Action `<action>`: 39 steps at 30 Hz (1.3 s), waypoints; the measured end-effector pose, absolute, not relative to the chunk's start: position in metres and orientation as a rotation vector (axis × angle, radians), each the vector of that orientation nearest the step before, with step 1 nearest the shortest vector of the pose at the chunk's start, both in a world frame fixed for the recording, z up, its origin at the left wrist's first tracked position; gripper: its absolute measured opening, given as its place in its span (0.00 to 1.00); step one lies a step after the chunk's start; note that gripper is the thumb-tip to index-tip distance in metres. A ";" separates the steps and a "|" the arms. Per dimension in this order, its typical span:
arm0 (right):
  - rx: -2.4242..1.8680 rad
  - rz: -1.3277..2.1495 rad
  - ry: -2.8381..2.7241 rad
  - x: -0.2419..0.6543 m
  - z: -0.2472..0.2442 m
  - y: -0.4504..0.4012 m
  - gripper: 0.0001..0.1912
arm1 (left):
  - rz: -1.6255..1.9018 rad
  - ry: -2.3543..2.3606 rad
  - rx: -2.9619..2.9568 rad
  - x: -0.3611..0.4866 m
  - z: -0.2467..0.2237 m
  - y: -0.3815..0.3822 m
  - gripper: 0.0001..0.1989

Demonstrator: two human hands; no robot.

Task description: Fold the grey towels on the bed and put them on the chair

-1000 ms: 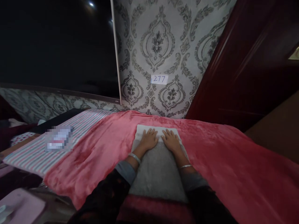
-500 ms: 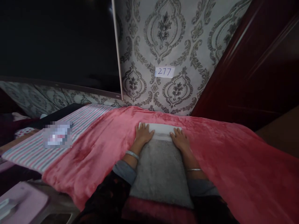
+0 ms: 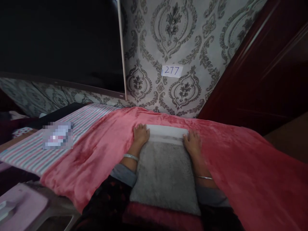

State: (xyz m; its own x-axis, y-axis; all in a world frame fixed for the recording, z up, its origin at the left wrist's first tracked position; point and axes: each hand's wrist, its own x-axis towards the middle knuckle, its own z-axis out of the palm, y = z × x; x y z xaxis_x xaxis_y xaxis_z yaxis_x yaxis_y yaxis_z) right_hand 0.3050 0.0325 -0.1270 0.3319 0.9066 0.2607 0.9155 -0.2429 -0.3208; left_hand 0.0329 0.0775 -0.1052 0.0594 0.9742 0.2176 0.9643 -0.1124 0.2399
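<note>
A grey plush cloth (image 3: 166, 175) lies flat in front of me, with a smooth white band (image 3: 167, 132) across its far end. My left hand (image 3: 141, 134) rests at the band's left corner, fingers apart and thumb along the edge. At the opposite corner is my right hand (image 3: 193, 142), also spread, its thumb by the band's right edge. Neither hand is closed around anything. Under the cloth is a red fleece blanket (image 3: 101, 147), which the fingers of both hands appear to touch.
A striped cloth (image 3: 26, 154) at left bears a blurred-out item (image 3: 57, 135). A large screen (image 3: 60, 41) hangs on the patterned wall, beside a paper marked 277 (image 3: 172, 71). Dark red furniture (image 3: 260, 70) stands at right, a pink stool (image 3: 29, 205) at lower left.
Both hands have slid outward, the left leftward and the right rightward, from on top of the white band to its side edges. The view has shifted slightly.
</note>
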 end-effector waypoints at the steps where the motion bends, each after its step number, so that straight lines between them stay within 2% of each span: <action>1: -2.088 -0.092 -1.661 0.302 -0.127 0.032 0.34 | 0.563 2.068 2.303 0.036 -0.102 0.075 0.24; 4: -1.809 -0.101 -1.993 0.288 -0.128 0.031 0.33 | 0.640 1.737 2.570 0.051 -0.097 0.067 0.27; 8: -1.847 0.099 -2.315 0.271 -0.127 0.030 0.31 | 0.332 1.185 2.730 0.070 -0.103 0.060 0.29; 23: -2.317 0.217 -1.903 0.294 -0.124 0.031 0.34 | 0.149 1.840 2.403 0.059 -0.100 0.072 0.35; 30: -2.360 0.199 -1.745 0.290 -0.122 0.029 0.34 | 0.196 1.937 2.373 0.056 -0.103 0.075 0.33; 37: -2.353 0.292 -1.888 0.284 -0.095 0.004 0.32 | 0.175 1.848 2.359 0.053 -0.088 0.061 0.34; 39: -2.288 0.209 -1.964 0.276 -0.097 -0.017 0.31 | 0.195 1.785 2.413 0.053 -0.088 0.042 0.35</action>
State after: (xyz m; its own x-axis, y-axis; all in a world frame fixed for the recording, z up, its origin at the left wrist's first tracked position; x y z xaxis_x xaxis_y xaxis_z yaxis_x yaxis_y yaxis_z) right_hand 0.2762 -0.0171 -0.0973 0.1488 0.9885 -0.0271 0.9720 -0.1513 -0.1796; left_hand 0.0531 0.0424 -0.0882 0.2905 0.9565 0.0248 0.9393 -0.2900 0.1834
